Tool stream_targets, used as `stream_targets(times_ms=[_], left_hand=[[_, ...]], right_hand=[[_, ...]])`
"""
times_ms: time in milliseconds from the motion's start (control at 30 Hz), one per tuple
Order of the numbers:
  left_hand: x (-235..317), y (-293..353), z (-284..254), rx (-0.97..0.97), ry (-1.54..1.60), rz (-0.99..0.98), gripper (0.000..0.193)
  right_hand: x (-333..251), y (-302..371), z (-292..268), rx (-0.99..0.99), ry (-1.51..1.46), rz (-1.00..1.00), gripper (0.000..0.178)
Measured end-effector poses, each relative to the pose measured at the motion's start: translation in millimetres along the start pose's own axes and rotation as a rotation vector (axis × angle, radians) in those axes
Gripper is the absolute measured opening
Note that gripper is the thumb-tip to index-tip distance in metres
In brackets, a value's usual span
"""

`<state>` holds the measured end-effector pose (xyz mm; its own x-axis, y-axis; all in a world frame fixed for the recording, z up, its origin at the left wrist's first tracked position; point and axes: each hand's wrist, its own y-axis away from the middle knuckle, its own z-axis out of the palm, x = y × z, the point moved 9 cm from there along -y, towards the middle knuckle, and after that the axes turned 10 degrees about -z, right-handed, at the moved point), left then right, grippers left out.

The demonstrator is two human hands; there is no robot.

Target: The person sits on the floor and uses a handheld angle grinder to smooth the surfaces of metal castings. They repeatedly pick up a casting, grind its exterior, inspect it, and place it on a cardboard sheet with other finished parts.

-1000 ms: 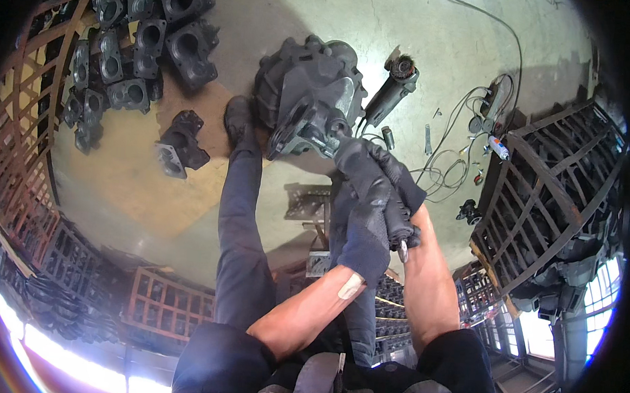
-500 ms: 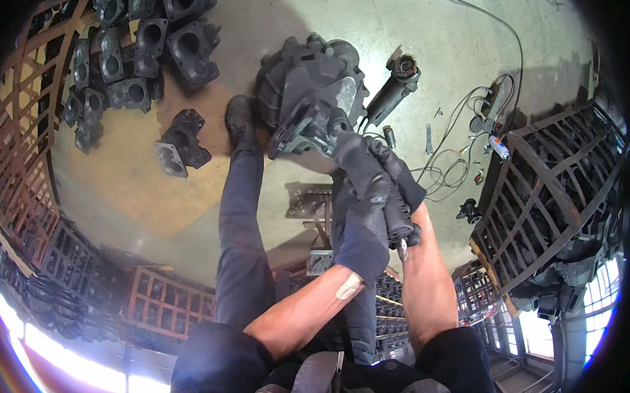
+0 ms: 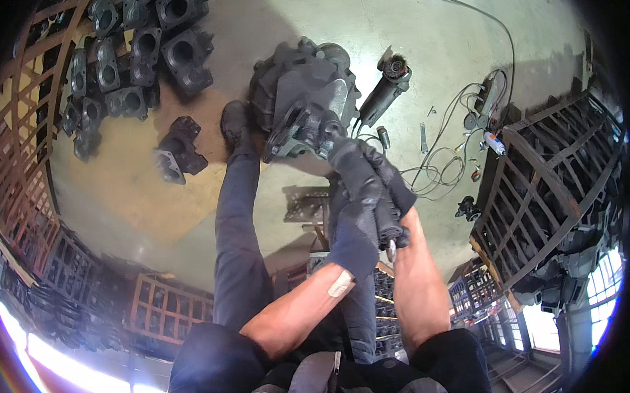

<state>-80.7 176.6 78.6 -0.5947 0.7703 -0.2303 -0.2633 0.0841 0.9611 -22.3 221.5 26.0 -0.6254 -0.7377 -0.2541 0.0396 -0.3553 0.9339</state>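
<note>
A dark cylindrical power tool (image 3: 387, 221) is held in both my gloved hands. My left hand (image 3: 357, 223), its forearm bearing a light plaster, is wrapped round the body. My right hand (image 3: 386, 173) is closed on it from the other side, its fingers partly hidden. Past the hands, the tool's front end meets the near side of a large dark metal casting (image 3: 306, 98) on the floor. Where exactly it touches is hidden. A shiny fitting sticks out of the tool's rear end near my right wrist.
Several flanged dark castings (image 3: 146, 48) stand at the far left; one lone casting (image 3: 181, 150) lies nearer. Right of the big casting rests a black tool with a bristled head (image 3: 385, 89). Cables (image 3: 439, 167) coil beside a spray can (image 3: 494, 143). Metal cages (image 3: 547, 185) flank the floor.
My hands and the tool have shifted slightly left, with the whole view moving a little too. Both hands keep their grip, and the tool stays by the big casting.
</note>
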Motion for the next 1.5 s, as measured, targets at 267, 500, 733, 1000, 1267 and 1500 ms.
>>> stream_targets(times_ms=[267,500,733,1000,1267,1500], left_hand=[[-42.9,23.9,-23.0,-0.051,-0.272,0.048,0.044],[-60.9,21.9,47.1,0.042,-1.071,0.702,0.066],[92.5,35.7,35.8,0.254,-1.245,1.525,0.034],[176.7,-93.6,-44.0,0.342,-1.765,2.003,0.037],[193.0,-95.0,-44.0,-0.154,-1.413,1.782,0.03],[213.4,-113.2,-51.9,0.238,-1.221,1.472,0.024]], right_hand=[[6.7,52.3,-9.7,-0.177,-0.35,0.063,0.056],[-46.3,73.1,-97.5,-0.2,0.074,-0.274,0.043],[-83.8,-2.5,-267.7,0.16,0.588,-0.57,0.036],[-45.6,-161.5,-413.3,0.512,0.854,-0.64,0.052],[-20.9,-215.3,-429.5,0.66,1.014,-0.629,0.045],[-17.1,-150.6,-345.9,0.798,1.301,-1.07,0.033]])
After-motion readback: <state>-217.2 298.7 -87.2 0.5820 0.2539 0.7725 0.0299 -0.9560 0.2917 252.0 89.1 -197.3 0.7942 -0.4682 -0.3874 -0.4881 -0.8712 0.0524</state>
